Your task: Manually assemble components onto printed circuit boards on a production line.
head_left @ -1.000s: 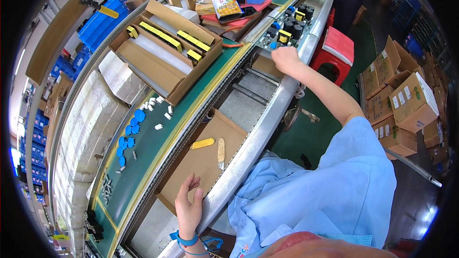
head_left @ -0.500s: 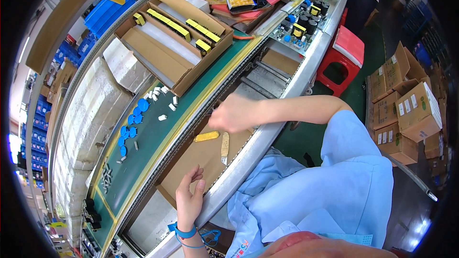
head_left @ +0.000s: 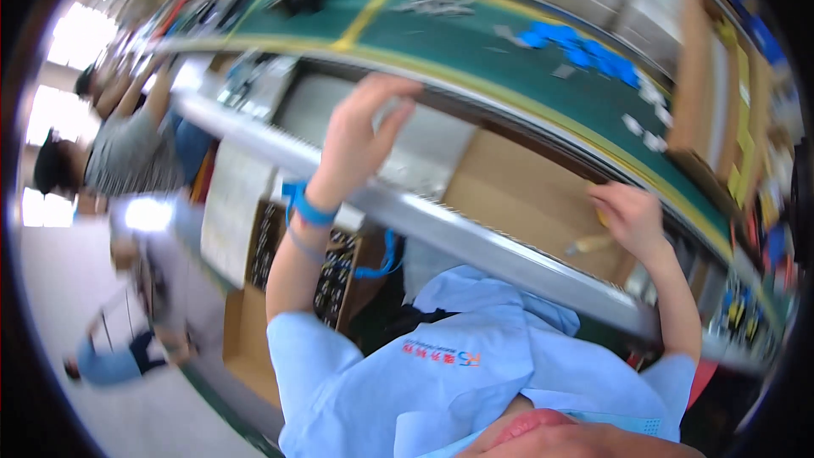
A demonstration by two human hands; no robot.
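My left hand (head_left: 363,134) is raised over the metal part of the conveyor channel, fingers stretched out and thumb apart, holding nothing. A blue wrist strap (head_left: 310,205) circles that wrist, its coiled cord hanging beside it. Above the right end of a brown cardboard sheet (head_left: 517,191) is my right hand (head_left: 629,214), its fingers curled together; whatever they may hold is hidden. Yellow shows just behind those fingers, and I cannot tell whether it is touched. Close by, a tan-handled knife (head_left: 591,244) lies on the cardboard, blurred.
Past the channel, a green bench (head_left: 475,55) bears blue discs (head_left: 585,49), white pieces (head_left: 651,110) and grey pieces (head_left: 437,3). A cardboard box (head_left: 708,93) stands at right. Circuit boards (head_left: 742,314) sit at lower right. Other people (head_left: 140,148) are at left.
The view has swung left, bringing people and a carton of parts into sight. My left hand has lifted away from the channel's near edge. My right hand stays over the cardboard.
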